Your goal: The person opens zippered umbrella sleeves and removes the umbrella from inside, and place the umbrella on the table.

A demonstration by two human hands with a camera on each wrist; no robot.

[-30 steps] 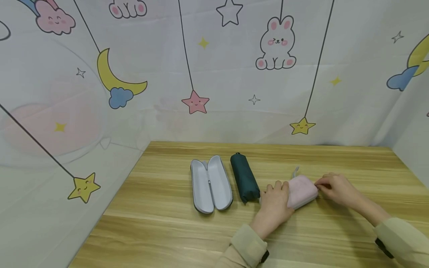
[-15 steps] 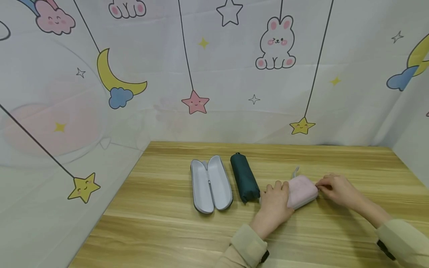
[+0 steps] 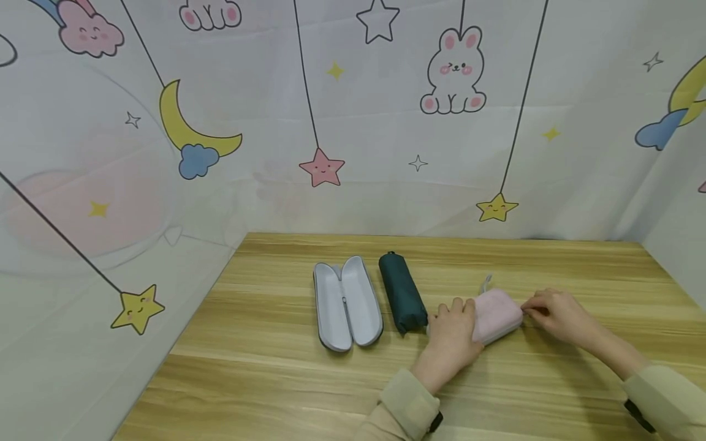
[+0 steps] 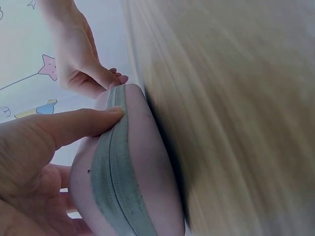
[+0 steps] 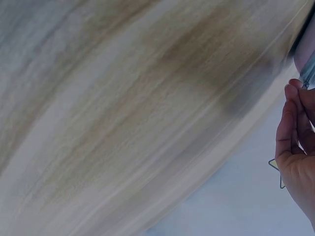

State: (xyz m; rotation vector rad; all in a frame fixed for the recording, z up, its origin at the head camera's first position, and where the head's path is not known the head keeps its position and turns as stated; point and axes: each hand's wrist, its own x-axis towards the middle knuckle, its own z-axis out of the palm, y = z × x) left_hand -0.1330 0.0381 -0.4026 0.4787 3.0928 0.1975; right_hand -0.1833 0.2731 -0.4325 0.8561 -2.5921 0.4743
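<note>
A pink zip case [image 3: 496,315] lies on the table, a grey zip band [image 4: 115,172] running along its side and a small grey loop [image 3: 486,283] at its back. My left hand [image 3: 453,335] grips the case's left part from above; in the left wrist view its thumb [image 4: 93,120] presses on the zip band. At the case's right end my right hand [image 3: 559,313] pinches the zipper pull between thumb and fingertips. In the right wrist view those fingertips [image 5: 291,91] meet at the end of the grey band, mostly covering the pull.
Left of the pink case lies a dark green folded umbrella [image 3: 402,293] in its sleeve. Farther left an unzipped hard case [image 3: 349,306] lies spread, its light grey lining facing up. A printed cloth [image 3: 386,135] hangs behind the wooden table [image 3: 248,373].
My right hand has shifted very slightly right and toward me at the case's end. The left hand and the other objects stay where they were.
</note>
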